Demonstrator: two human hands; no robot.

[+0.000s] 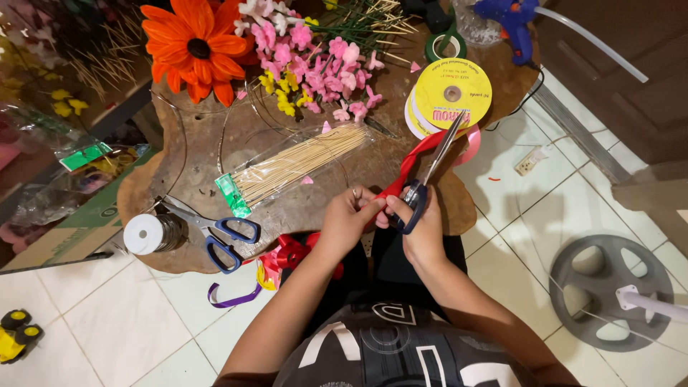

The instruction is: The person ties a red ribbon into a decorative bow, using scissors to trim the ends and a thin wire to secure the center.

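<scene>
My right hand (423, 228) is curled tight through the dark handles of a pair of scissors (428, 170), blades pointing up and away from me and parted a little. My left hand (347, 218) pinches the near end of a red ribbon (414, 159) just beside those handles; the strip runs up from my fingers, along the blades. Beyond the blade tips lie the yellow-faced ribbon spools (449, 96). Left of my grip sit a clear pack of bamboo skewers (297, 166) and, nearer me, blue-handled scissors (218, 236). The ribbon is glossy, narrow and gently bowed.
</scene>
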